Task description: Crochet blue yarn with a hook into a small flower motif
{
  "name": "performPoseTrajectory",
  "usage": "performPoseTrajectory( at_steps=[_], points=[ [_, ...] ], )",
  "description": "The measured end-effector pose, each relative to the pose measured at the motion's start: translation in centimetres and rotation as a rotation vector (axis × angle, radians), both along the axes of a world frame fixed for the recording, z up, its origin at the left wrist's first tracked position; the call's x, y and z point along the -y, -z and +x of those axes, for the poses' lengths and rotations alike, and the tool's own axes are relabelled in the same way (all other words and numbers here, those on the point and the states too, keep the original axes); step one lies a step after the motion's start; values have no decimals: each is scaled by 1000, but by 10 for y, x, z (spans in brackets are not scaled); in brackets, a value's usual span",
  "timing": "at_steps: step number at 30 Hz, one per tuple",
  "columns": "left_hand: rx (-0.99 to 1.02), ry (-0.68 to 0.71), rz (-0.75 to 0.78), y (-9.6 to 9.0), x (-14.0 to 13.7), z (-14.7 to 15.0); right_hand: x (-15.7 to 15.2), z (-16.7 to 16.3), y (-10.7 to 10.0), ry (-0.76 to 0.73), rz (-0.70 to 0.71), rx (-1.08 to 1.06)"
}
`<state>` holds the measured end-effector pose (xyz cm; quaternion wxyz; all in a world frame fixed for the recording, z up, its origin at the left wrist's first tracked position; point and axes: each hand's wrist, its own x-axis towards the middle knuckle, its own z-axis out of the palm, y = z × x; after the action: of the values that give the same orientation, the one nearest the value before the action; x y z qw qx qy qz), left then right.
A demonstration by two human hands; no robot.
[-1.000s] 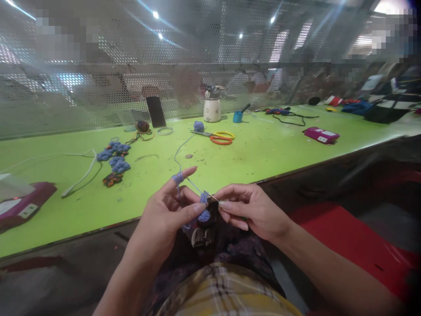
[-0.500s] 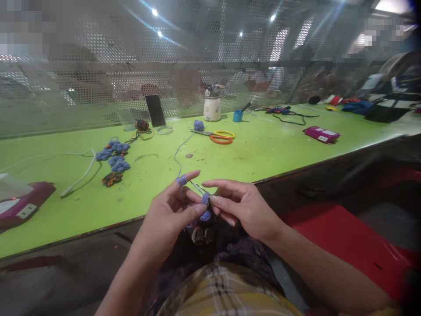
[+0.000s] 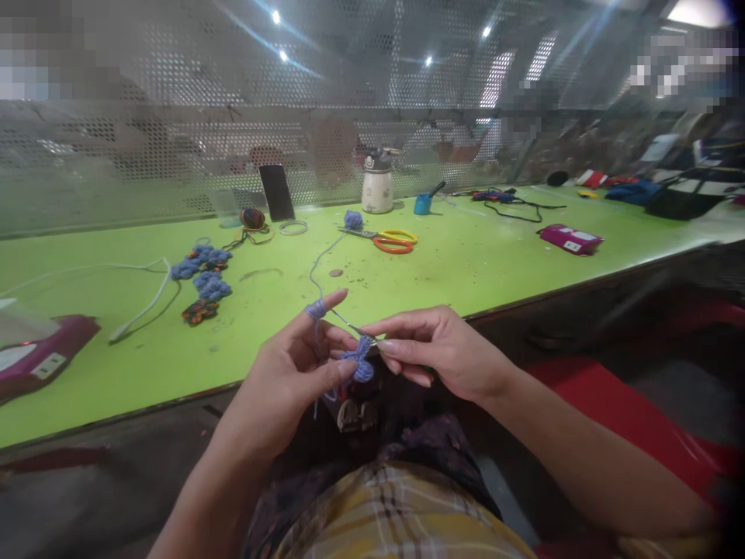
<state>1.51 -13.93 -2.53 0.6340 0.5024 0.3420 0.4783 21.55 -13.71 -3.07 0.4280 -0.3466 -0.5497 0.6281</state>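
Between thumb and fingers, my left hand [image 3: 296,365] pinches a small blue-purple crochet piece [image 3: 362,365]. Yarn [image 3: 315,309] is wound around its raised index finger, and the strand runs across the table to a small yarn ball [image 3: 353,219]. My right hand [image 3: 448,353] is closed around a thin crochet hook [image 3: 352,327], most of it hidden by the fingers. The hook's tip reaches left past the top of the crochet piece, against the strand from my left index finger. Both hands are in front of the table's near edge, above my lap.
Orange-and-yellow-handled scissors [image 3: 393,241] lie beyond my hands on the green table [image 3: 442,272]. To the left are crocheted flowers [image 3: 209,286], a white cable [image 3: 157,299] and a dark multicoloured yarn ball [image 3: 252,219]. A phone [image 3: 276,192] and a bottle [image 3: 378,185] stand at the back.
The crochet piece shows more openly, its upper part pulled up toward the hook. My right hand has shifted slightly right, and my left index finger has risen a little.
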Motion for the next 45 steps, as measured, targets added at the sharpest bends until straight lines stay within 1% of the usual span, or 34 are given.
performPoseTrajectory(
  at_steps=[4,6,7,8,10,12,13,14,15,16,19,20,22,24,27,32,36,38,41,43,45],
  points=[
    [-28,-27,35,1,-3,1,-2,5,-10,-30,42,89],
    [-102,-57,84,2,-2,4,-5,5,-13,-29,60,142],
    [-168,-95,131,2,0,7,-7,4,-14,-20,66,167],
    [-249,-156,199,3,2,10,-8,3,-14,-3,64,185],
    [-434,-328,389,6,8,17,-11,-3,-10,40,29,161],
    [-570,-477,561,10,13,24,-11,-11,-4,78,-43,38],
    [-597,-522,600,11,14,26,-10,-15,0,93,-73,-43],
    [-587,-544,593,12,15,27,-9,-19,4,115,-84,-127],
    [-538,-539,539,13,14,26,-6,-22,7,138,-82,-196],
    [-457,-499,447,12,13,25,-4,-25,10,163,-79,-250],
    [-144,-279,124,8,5,17,3,-29,15,216,-52,-319],
    [-63,-220,46,6,2,15,5,-30,15,229,-36,-318],
    [23,-166,-38,2,-2,11,7,-28,15,248,12,-299],
    [37,-143,-72,-1,-5,9,7,-26,14,258,67,-256],
    [0,-110,-104,-4,-7,5,9,-19,8,235,133,-151],
    [-102,0,-127,-9,-12,-4,11,-6,-8,123,192,84],
    [-186,67,-107,-14,-14,-10,11,4,-22,38,262,275],
    [-241,85,-84,-18,-14,-12,11,9,-29,10,364,384],
    [-293,120,-64,-23,-13,-14,10,15,-38,-24,579,558],
    [-291,146,-61,-25,-13,-13,9,18,-43,-66,701,630],
    [-281,155,-59,-25,-13,-13,8,20,-47,-110,783,660]
  ],
)
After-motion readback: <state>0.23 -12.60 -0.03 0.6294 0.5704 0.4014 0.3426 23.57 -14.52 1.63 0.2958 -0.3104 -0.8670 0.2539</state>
